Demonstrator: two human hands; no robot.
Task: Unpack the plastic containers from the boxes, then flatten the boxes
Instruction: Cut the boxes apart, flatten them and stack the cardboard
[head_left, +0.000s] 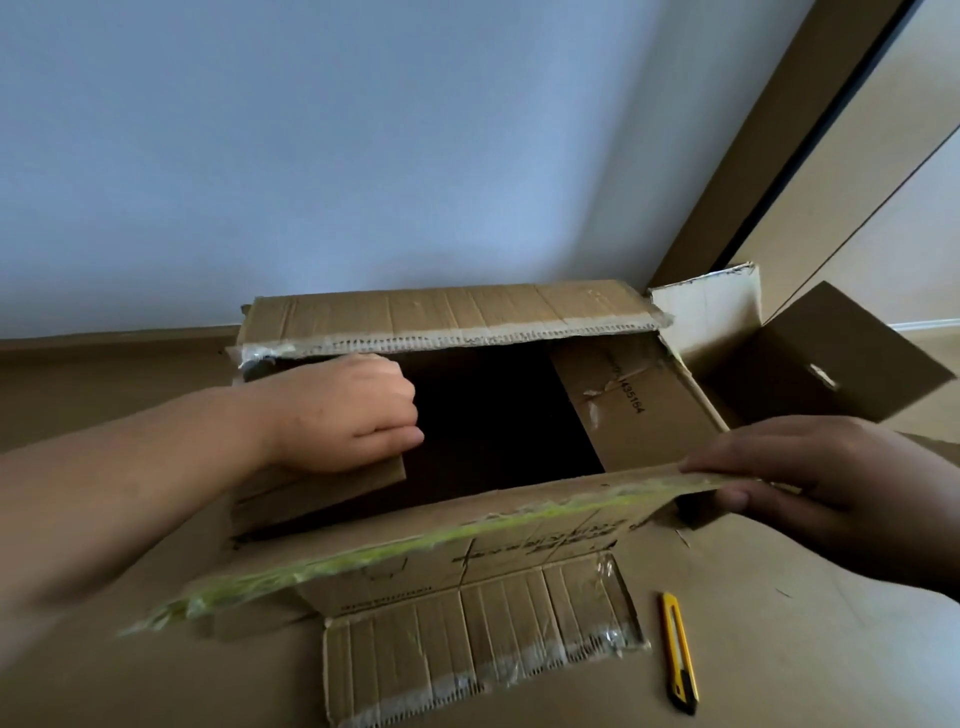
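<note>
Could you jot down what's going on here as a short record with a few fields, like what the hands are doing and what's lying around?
scene: large brown cardboard box, top open, inside dark, contents not visible
left hand: fingers curled over the left inner flap
right hand: pinches the near long flap with green tape, thumb under, fingers on top
far flap: raised toward the wall
tool: yellow and black utility knife, lying right of the near flap, untouched
containers: none in view

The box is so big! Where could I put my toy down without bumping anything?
Bare brown surface lies right of the yellow knife, below the right hand. Another patch sits bottom left, under the left hand's forearm. Around the box, open flaps crowd it.
</note>
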